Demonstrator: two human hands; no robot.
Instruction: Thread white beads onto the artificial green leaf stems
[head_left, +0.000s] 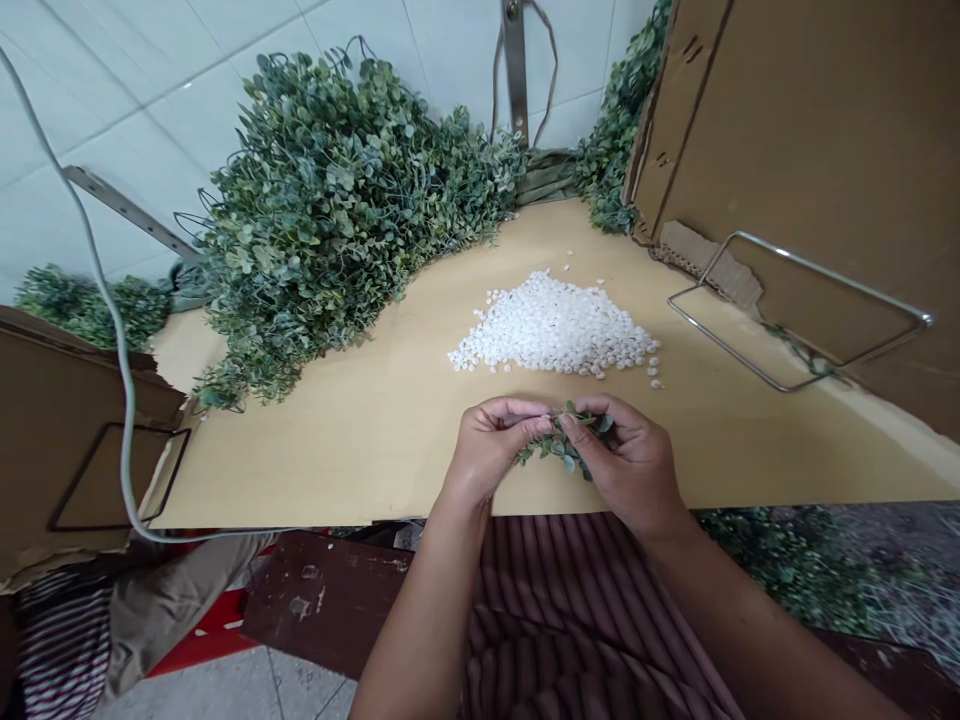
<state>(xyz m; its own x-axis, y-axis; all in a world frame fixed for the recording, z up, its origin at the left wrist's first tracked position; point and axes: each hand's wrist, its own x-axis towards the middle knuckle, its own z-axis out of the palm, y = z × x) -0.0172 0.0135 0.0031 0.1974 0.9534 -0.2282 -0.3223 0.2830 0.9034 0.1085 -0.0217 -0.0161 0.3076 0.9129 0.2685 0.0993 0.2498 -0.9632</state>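
Note:
My left hand (pixel 491 445) and my right hand (pixel 630 460) meet over the near edge of a tan tabletop (pixel 360 430). Both are closed in a pinch on a small sprig of artificial green leaves (pixel 559 445), which shows between the fingertips and hangs slightly below them. Just beyond the hands lies a heap of small white beads (pixel 555 330), apart from my fingers.
A big pile of the same green foliage (pixel 337 200) fills the table's back left. More greenery (pixel 622 120) stands by a cardboard box (pixel 817 150) at right, with a wire frame (pixel 795 310). Another box (pixel 67 440) and a white cable (pixel 120 360) are at left.

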